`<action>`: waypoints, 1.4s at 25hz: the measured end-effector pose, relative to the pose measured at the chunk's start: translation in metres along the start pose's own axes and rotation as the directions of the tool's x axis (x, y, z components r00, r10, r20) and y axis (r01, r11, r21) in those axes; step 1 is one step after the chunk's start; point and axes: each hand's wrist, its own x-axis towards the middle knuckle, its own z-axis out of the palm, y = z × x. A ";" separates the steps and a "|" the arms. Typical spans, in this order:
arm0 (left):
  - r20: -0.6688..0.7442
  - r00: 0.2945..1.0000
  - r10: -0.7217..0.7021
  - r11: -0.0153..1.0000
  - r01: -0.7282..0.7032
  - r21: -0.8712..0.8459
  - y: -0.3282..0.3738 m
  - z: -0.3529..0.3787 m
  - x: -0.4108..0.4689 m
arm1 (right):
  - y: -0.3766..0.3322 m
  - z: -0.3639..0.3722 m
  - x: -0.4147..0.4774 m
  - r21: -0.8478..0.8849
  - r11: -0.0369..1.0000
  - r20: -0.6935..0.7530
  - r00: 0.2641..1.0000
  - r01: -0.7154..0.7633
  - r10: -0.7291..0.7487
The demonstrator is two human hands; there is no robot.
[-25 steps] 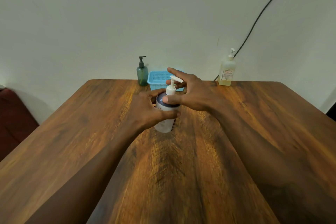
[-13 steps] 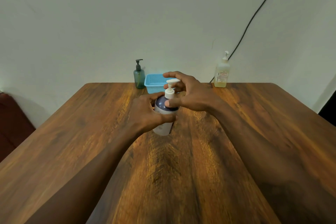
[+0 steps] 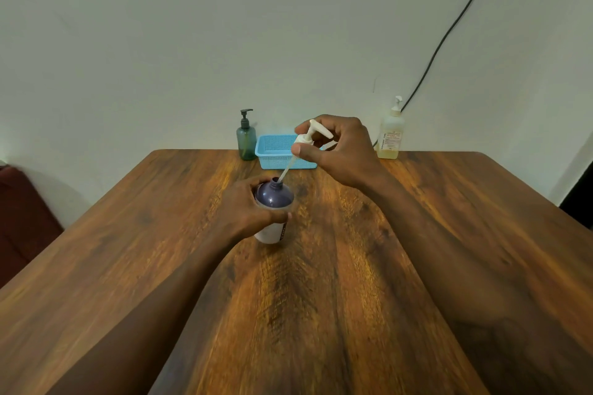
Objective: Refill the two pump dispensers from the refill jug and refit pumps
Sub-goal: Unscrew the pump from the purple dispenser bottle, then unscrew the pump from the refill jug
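Right hand (image 3: 340, 151) lifts pump (image 3: 308, 136) above bottle (image 3: 272, 202) gripped by left hand (image 3: 245, 208).

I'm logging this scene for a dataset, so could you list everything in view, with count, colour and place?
Purple-topped dispenser bottle: 1, purple top, white lower body, table centre, neck open.
White pump: 1, lifted clear of the neck, its tube slanting down with the tip at the opening.
Green pump dispenser: 1, dark green with black pump, far edge, left of the basket.
Basket: 1, light blue, far edge, centre.
Yellow-liquid pump bottle: 1, clear with white pump, far edge, right.
Cable: 1, black, on the wall.
Table: 1, brown wood.
Dark red seat: 1, left of table.
Left hand: grips the bottle.
Right hand: fingers hold the pump.
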 end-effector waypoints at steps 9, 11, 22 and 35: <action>-0.113 0.989 -0.098 0.993 0.089 -0.083 -0.008 0.012 -0.002 | 0.026 -0.018 -0.011 0.104 0.982 -0.106 0.980 -0.159 0.170; -0.117 0.990 -0.078 0.995 0.071 -0.067 -0.007 0.015 -0.003 | 0.046 -0.006 -0.025 -0.009 0.967 -0.060 0.966 -0.254 0.253; -0.022 0.999 -0.038 0.997 0.036 -0.074 -0.012 0.030 -0.003 | 0.123 0.043 -0.087 -0.341 0.771 0.026 0.814 -0.538 0.580; -0.081 0.991 0.102 0.995 -0.100 0.023 0.034 0.014 0.020 | 0.120 0.029 -0.085 -0.126 0.811 -0.038 0.819 -0.572 0.572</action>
